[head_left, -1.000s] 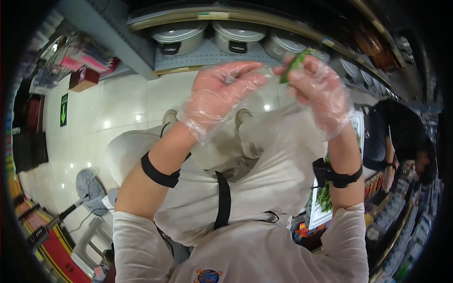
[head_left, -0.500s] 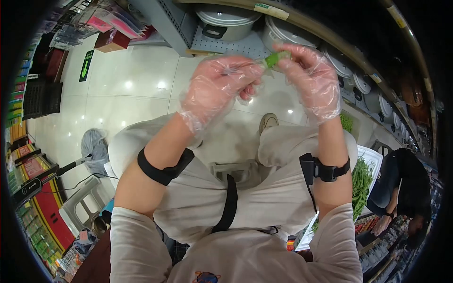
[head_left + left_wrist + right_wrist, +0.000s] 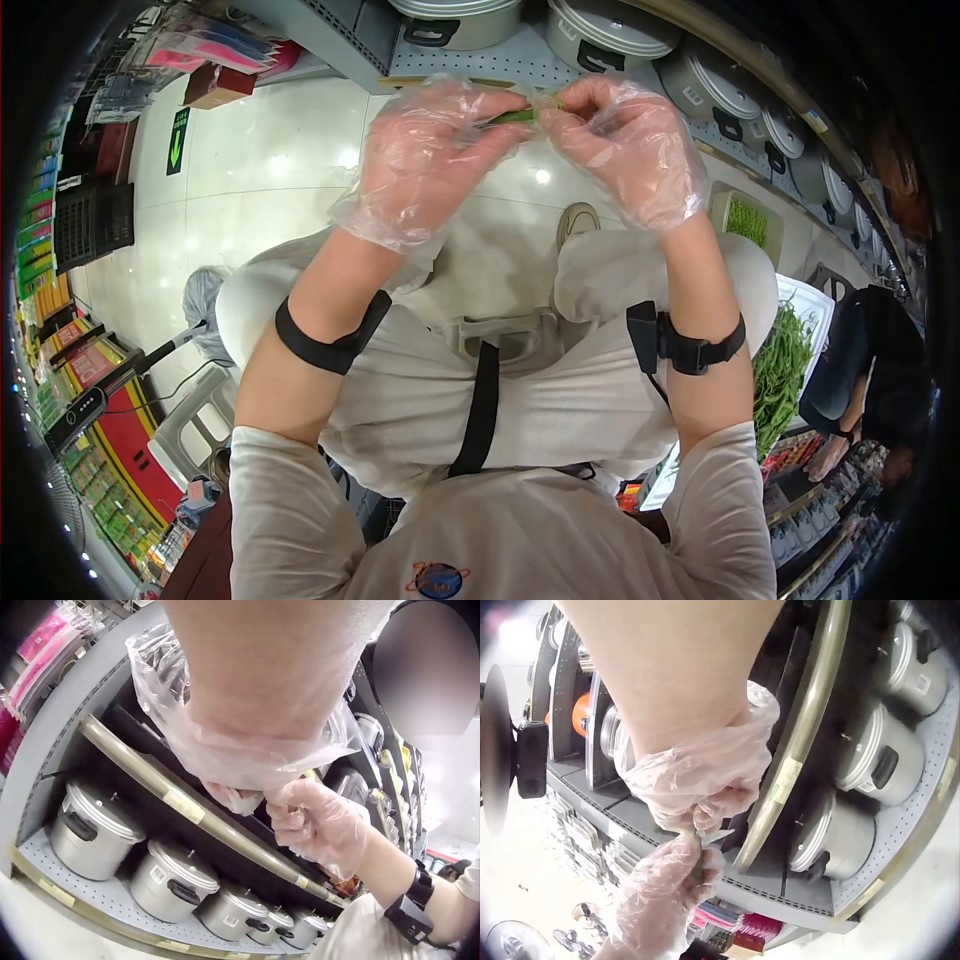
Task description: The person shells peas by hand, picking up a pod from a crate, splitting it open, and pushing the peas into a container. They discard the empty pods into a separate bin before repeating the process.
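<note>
Both hands wear clear plastic gloves and meet in front of the body. My left hand (image 3: 420, 155) pinches a slim green pod (image 3: 515, 117) between thumb and fingers. From the other side my right hand (image 3: 635, 145) pinches the pod's end, fingertips curled in close to the left ones. In the right wrist view a strip of the green pod (image 3: 697, 866) shows between the gloved fingertips. Loose glove plastic hides most of the left hand in the left wrist view.
Beside the right knee stands a white tray (image 3: 818, 300) heaped with long green pods (image 3: 785, 370). A smaller box holds green bits (image 3: 748, 222) on the floor. Metal pots (image 3: 610, 40) line the shelf ahead. Another person (image 3: 880, 370) is at the right.
A second ago the right hand held the pod up, apart from the left hand. The hands came together at the pod, and the left fingers now grip it too.
</note>
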Action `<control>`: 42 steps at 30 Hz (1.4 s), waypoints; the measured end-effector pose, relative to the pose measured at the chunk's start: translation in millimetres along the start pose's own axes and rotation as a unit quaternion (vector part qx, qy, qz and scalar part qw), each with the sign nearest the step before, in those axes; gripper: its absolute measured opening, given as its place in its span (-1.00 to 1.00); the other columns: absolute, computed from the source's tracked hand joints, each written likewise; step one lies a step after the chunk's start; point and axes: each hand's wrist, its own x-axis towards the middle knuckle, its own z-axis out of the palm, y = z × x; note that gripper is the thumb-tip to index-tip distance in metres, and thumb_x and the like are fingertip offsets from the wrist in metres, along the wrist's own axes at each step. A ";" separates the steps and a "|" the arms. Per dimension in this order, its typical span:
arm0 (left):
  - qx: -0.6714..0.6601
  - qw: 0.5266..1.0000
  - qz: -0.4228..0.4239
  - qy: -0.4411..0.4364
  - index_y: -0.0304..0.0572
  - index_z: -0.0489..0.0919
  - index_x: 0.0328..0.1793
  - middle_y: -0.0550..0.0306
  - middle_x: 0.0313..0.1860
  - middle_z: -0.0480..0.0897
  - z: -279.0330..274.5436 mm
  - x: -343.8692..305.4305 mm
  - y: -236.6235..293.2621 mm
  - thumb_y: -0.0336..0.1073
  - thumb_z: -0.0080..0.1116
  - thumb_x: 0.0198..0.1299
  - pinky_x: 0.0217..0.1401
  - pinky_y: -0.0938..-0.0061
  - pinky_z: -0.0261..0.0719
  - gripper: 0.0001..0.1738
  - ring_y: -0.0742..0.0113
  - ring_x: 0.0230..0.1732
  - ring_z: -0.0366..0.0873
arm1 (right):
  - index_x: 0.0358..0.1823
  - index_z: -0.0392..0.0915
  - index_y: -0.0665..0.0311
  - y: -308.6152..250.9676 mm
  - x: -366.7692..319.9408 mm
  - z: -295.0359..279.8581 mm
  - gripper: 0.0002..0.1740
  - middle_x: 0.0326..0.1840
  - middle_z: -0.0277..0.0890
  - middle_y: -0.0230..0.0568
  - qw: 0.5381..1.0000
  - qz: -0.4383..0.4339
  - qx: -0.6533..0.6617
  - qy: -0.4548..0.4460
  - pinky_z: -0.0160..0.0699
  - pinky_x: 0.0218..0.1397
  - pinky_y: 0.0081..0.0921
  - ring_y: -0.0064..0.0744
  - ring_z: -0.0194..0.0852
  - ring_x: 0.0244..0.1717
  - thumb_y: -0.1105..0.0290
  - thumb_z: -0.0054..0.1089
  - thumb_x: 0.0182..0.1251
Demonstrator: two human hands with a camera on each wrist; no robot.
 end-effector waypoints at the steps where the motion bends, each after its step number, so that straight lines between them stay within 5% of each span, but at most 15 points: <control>1: 0.010 1.000 -0.009 -0.015 -0.05 0.71 -0.17 0.14 -0.32 0.69 1.2 0.1 1.3 -0.28 0.41 0.01 -0.28 0.39 0.57 -0.78 0.15 -0.32 0.61 | -0.30 0.65 0.31 -0.2 -0.1 -0.4 -0.72 -0.54 0.58 -0.29 1.000 0.000 0.001 0.001 0.49 -0.35 -0.56 -0.51 0.46 -0.54 0.23 0.35 0.11; 3: 0.023 0.999 -0.015 -0.030 -0.07 0.71 -0.19 0.15 -0.34 0.68 3.7 1.0 1.9 -0.29 0.40 0.00 -0.28 0.37 0.57 -0.78 0.14 -0.33 0.61 | -0.30 0.65 0.30 -1.9 0.4 -2.8 -0.73 -0.54 0.56 -0.24 0.991 -0.035 -0.127 0.013 0.49 -0.35 -0.56 -0.49 0.45 -0.54 0.25 0.34 0.08; 8: 0.079 0.992 0.095 -0.016 -0.09 0.68 -0.21 0.07 -0.35 0.63 -1.1 2.8 3.1 -0.41 0.36 0.00 -0.25 0.34 0.54 -0.81 0.11 -0.31 0.58 | -0.34 0.61 0.28 -0.4 -2.4 -0.2 -0.80 -0.56 0.51 -0.23 0.995 -0.049 -0.088 0.014 0.48 -0.36 -0.55 -0.53 0.41 -0.53 0.33 0.33 0.05; 22: 0.132 0.984 0.123 0.004 -0.04 0.69 -0.20 0.13 -0.32 0.65 3.3 -2.2 6.7 -0.36 0.34 0.00 -0.22 0.31 0.60 -0.81 0.10 -0.31 0.60 | -0.51 0.43 0.31 20.4 -0.3 12.1 -0.82 -0.63 0.34 -0.39 0.999 -0.021 -0.045 0.016 0.33 -0.45 -0.57 -0.61 0.22 -0.55 0.41 0.28 0.04; 25: 0.136 0.982 0.134 0.017 -0.06 0.69 -0.21 0.13 -0.30 0.67 -1.3 0.2 16.5 -0.40 0.35 -0.01 -0.20 0.34 0.61 -0.80 0.12 -0.30 0.61 | -0.51 0.38 0.25 18.4 -1.7 12.8 -0.80 -0.59 0.32 -0.49 0.993 0.051 0.105 0.005 0.23 -0.50 -0.60 -0.65 0.17 -0.55 0.41 0.25 0.12; 27: 0.147 0.979 0.143 0.020 -0.07 0.69 -0.21 0.12 -0.29 0.68 -2.3 1.2 18.9 -0.43 0.36 -0.02 -0.19 0.37 0.61 -0.80 0.13 -0.29 0.62 | -0.43 0.39 0.21 19.8 -3.2 9.6 -0.84 -0.52 0.34 -0.49 0.916 0.092 0.383 -0.070 0.16 -0.50 -0.63 -0.65 0.14 -0.56 0.41 0.22 0.21; 36: -0.197 0.978 -0.064 0.025 -0.27 0.70 -0.13 0.10 -0.23 0.74 -4.4 9.6 19.8 -0.42 0.40 0.08 -0.13 0.55 0.60 -0.78 0.40 -0.23 0.65 | -0.33 0.42 0.24 11.3 -4.5 7.0 -0.88 -0.49 0.38 -0.39 0.860 0.056 0.499 -0.084 0.12 -0.48 -0.62 -0.61 0.18 -0.56 0.46 0.20 0.31; 40: -0.363 0.910 -0.198 -0.007 -0.41 0.66 -0.11 0.04 -0.19 0.72 -9.1 10.6 28.6 -0.41 0.33 0.17 -0.07 0.54 0.62 -0.78 0.41 -0.18 0.64 | -0.30 0.43 0.24 2.8 -8.4 9.0 -0.89 -0.47 0.41 -0.38 0.854 0.044 0.512 -0.083 0.16 -0.47 -0.63 -0.62 0.22 -0.53 0.48 0.21 0.29; 42: -0.396 0.887 -0.236 -0.005 -0.45 0.65 -0.10 0.02 -0.19 0.71 -12.5 13.2 32.9 -0.39 0.29 0.21 -0.07 0.53 0.63 -0.77 0.41 -0.17 0.63 | -0.28 0.43 0.24 2.0 -10.3 9.4 -0.89 -0.44 0.45 -0.37 0.887 0.025 0.455 -0.068 0.23 -0.44 -0.64 -0.64 0.26 -0.50 0.49 0.21 0.26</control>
